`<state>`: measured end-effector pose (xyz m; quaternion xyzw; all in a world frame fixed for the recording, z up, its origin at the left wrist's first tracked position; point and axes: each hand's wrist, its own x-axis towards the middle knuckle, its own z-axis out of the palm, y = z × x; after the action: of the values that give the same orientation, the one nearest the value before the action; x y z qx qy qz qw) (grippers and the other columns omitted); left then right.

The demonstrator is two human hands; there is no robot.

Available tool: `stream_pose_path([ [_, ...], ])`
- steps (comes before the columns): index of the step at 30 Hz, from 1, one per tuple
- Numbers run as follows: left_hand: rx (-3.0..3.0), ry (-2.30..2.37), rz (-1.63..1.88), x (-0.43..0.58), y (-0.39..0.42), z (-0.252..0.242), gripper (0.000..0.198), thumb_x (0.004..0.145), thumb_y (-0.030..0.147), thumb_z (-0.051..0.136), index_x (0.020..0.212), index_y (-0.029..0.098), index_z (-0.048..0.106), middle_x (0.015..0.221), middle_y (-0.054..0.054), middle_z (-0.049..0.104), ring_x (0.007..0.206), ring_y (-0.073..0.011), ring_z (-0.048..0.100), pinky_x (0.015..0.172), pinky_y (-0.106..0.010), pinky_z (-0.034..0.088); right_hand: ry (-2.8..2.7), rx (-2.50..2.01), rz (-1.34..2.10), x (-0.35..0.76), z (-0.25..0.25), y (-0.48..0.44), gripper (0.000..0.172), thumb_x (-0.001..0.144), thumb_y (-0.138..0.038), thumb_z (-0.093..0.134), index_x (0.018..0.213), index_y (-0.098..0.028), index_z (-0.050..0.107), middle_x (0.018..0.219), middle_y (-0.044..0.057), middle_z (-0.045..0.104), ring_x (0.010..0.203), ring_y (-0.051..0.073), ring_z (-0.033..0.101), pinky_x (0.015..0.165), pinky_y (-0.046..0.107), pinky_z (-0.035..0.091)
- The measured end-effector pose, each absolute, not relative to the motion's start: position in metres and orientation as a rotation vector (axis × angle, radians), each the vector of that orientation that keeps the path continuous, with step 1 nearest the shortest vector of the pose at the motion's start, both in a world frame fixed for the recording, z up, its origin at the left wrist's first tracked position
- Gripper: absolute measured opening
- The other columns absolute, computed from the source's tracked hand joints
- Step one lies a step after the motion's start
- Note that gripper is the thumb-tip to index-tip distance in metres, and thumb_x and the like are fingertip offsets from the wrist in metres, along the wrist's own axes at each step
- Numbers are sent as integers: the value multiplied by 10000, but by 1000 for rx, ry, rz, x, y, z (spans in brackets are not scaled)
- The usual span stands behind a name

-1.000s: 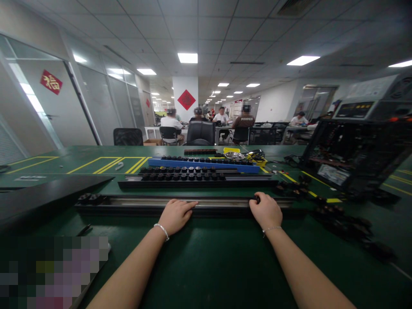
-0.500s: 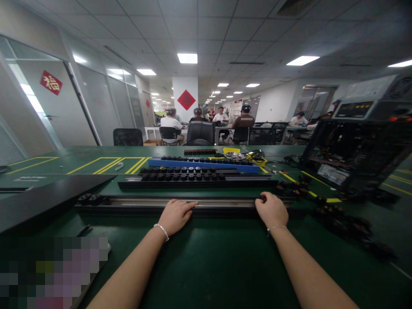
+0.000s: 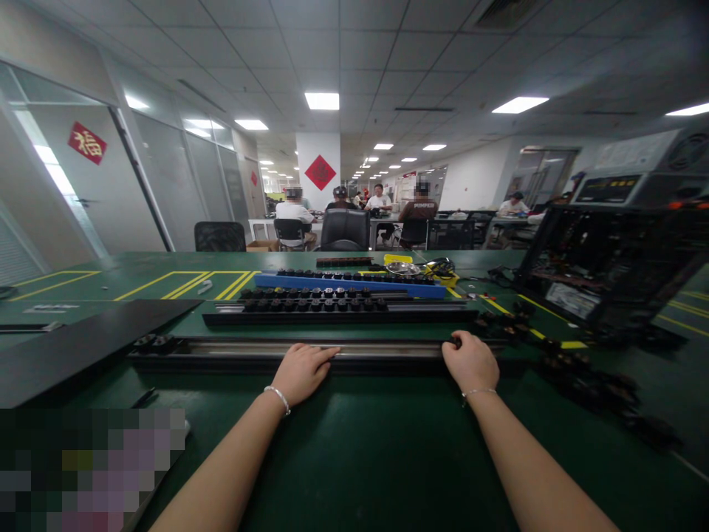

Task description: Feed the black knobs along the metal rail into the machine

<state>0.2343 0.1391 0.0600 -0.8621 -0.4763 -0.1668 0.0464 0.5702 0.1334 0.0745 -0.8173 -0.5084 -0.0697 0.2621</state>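
Observation:
A long black rail [image 3: 388, 362] with a pale metal channel lies crosswise on the green table in front of me. My left hand [image 3: 300, 372] rests on its near edge at the middle, fingers stretched out and the index finger lying along the channel. Farther right, the curled fingers of my right hand [image 3: 471, 362] close on a small black part [image 3: 456, 342] over the channel; most of it is hidden by the fingers. Two round black wheel-like parts [image 3: 162, 342] sit at the rail's left end.
Behind it stand a second black rail [image 3: 332, 318] and a blue holder [image 3: 354, 281], both bearing rows of black parts. Loose black parts [image 3: 587, 373] lie at right, near an open computer case [image 3: 576, 299]. A dark panel [image 3: 88, 347] lies left. Several people sit beyond.
My right hand has shifted very slightly to the right along the rail with the small black part. My left hand has stayed where it was.

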Motion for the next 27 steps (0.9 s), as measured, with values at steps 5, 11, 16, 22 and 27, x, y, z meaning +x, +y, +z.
stream_pose_path([
  [5,-2626,-1452,-516,233,140,58,387,883,295,407,1262,325,482,963,0,678,905,-168,578,862,-356,344,-1365,-2212,-194,571,75,133,369,757,-274,424,1049,-184,629,1023,95,624,935,227,541,748,330,416],
  [11,-2632,-1457,-497,233,139,61,388,884,298,401,1264,318,480,983,-4,677,913,-174,577,859,-362,346,-1361,-2223,-190,573,75,132,371,764,-281,411,1050,-182,625,1025,88,628,941,233,545,745,330,413],
  [16,-2638,-1459,-498,233,138,61,387,884,294,396,1259,311,487,991,-11,679,923,-170,576,856,-351,350,-1327,-2236,-207,576,75,133,360,764,-276,412,1036,-188,630,1021,87,630,926,240,551,749,339,413],
  [22,-2625,-1461,-504,233,140,60,387,882,295,400,1258,322,486,968,-7,680,909,-169,578,860,-351,348,-1317,-2238,-213,580,75,132,368,761,-277,412,1045,-188,628,1032,94,627,924,241,548,734,339,417],
  [27,-2625,-1457,-498,233,140,60,388,881,295,405,1261,323,481,967,-2,677,907,-173,579,855,-354,347,-1321,-2263,-205,582,76,132,377,771,-301,391,1051,-195,620,1044,81,627,929,247,550,733,346,418],
])
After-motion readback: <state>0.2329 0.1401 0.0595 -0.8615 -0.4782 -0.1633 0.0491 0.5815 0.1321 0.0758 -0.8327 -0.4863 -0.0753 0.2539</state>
